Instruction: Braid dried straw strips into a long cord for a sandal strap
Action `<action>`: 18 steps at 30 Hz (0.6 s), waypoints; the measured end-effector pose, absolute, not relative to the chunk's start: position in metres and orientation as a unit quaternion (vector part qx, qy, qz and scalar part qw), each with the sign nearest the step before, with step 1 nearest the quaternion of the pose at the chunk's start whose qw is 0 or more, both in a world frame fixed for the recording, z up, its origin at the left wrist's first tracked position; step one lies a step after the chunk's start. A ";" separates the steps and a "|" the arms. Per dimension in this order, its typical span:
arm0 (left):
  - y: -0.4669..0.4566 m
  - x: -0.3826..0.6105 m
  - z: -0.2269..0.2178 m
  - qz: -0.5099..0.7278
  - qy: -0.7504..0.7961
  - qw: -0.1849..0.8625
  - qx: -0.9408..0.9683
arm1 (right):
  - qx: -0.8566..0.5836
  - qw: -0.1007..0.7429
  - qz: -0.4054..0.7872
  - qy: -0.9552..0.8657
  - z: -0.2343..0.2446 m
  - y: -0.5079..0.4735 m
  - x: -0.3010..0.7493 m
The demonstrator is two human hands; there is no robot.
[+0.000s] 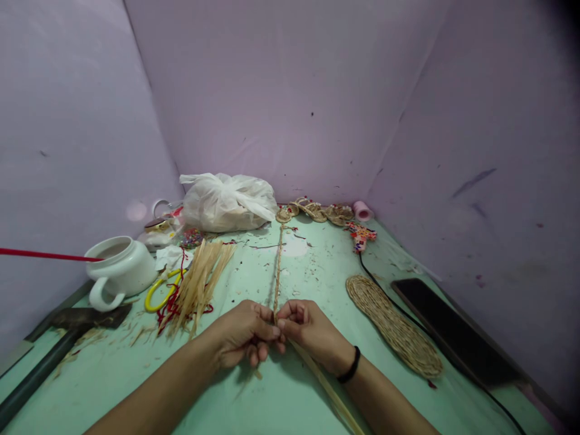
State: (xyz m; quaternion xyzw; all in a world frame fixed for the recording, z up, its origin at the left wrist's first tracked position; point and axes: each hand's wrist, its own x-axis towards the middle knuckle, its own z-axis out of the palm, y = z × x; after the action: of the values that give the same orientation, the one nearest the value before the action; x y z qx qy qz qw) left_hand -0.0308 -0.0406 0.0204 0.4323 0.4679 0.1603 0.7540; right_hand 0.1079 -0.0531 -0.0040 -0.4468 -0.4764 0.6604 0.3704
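Observation:
Both my hands meet at the near end of a thin braided straw cord (278, 272), which stretches away from me to the back of the table. My left hand (248, 335) pinches the cord with thumb and fingers. Close against it, my right hand (303, 329) pinches the same spot, a dark band around its wrist. A loose flat straw strip (330, 393) trails from under my right hand toward me. Short straw ends stick out below my left fingers. A woven straw sole (394, 326) lies to the right of my hands.
At left are a straw bundle (203, 278), yellow-handled scissors (156, 296), a white mug (120, 266) and a hammer (67, 332). Behind stand a knotted plastic bag (229, 202), small woven sandals (312, 210) and a pink spool (362, 211). A dark phone-like slab (453, 329) and black cable lie right.

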 end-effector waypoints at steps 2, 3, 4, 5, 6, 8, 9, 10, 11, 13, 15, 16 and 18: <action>-0.041 -0.031 0.018 0.167 0.470 0.755 0.425 | -0.452 0.368 0.658 -0.476 -0.003 -0.053 0.108; -0.040 -0.030 0.018 0.169 0.472 0.754 0.425 | -0.453 0.368 0.656 -0.478 -0.002 -0.053 0.109; -0.040 -0.030 0.018 0.169 0.476 0.751 0.425 | -0.454 0.367 0.654 -0.482 -0.002 -0.053 0.109; -0.039 -0.030 0.018 0.170 0.483 0.746 0.425 | -0.456 0.367 0.649 -0.486 -0.002 -0.053 0.110; -0.038 -0.030 0.019 0.170 0.495 0.739 0.424 | -0.459 0.366 0.644 -0.491 -0.002 -0.052 0.110; -0.038 -0.030 0.021 0.169 0.524 0.718 0.426 | -0.468 0.364 0.631 -0.501 -0.002 -0.052 0.111; -0.039 -0.030 0.021 0.172 0.535 0.704 0.433 | -0.470 0.365 0.624 -0.506 -0.002 -0.052 0.112; -0.039 -0.029 0.021 0.174 0.541 0.691 0.447 | -0.468 0.368 0.620 -0.512 -0.001 -0.052 0.113; -0.040 -0.029 0.021 0.172 0.541 0.681 0.462 | -0.465 0.369 0.616 -0.518 -0.001 -0.052 0.114; -0.042 -0.027 0.018 0.182 0.536 0.660 0.494 | -0.470 0.368 0.594 -0.540 0.000 -0.053 0.115; -0.044 -0.026 0.014 0.210 0.531 0.632 0.523 | -0.500 0.355 0.537 -0.580 0.000 -0.055 0.117; -0.045 -0.025 0.011 0.224 0.531 0.616 0.537 | -0.521 0.343 0.500 -0.601 0.001 -0.056 0.118; -0.046 -0.023 0.006 0.237 0.532 0.584 0.565 | -0.564 0.315 0.428 -0.633 0.002 -0.058 0.119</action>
State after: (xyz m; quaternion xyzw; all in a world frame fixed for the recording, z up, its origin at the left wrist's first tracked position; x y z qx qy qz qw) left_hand -0.0229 -0.0459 0.0062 0.5653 0.5323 0.2366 0.5840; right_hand 0.1187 -0.0579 0.0017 -0.5638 -0.6325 0.4278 0.3146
